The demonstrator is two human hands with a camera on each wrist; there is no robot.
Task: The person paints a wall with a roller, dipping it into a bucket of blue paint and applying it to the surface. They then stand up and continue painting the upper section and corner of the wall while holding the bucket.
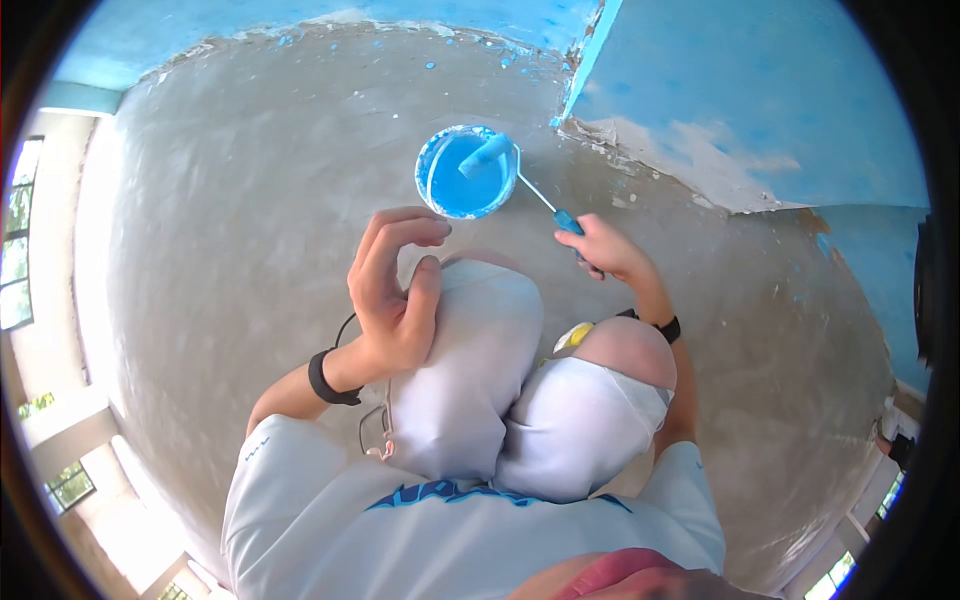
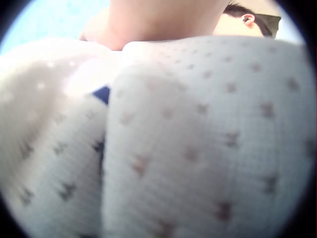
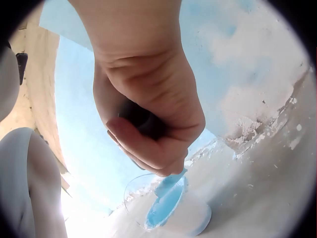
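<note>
while the person is crouching on the concrete floor (image 1: 250, 200), the right hand (image 1: 605, 248) is gripping the paint roller (image 1: 487, 152) by its handle, its head sitting in the blue paint bucket (image 1: 466, 172) near the blue wall (image 1: 760, 90). loading seems to be under way; next the roller likely needs lifting clear without dripping. the left hand (image 1: 395, 290) is hovering above the knee, fingers loosely curled, holding nothing.

Right hand (image 1: 603, 247) clenched, left hand (image 1: 395, 290) relaxed
</note>
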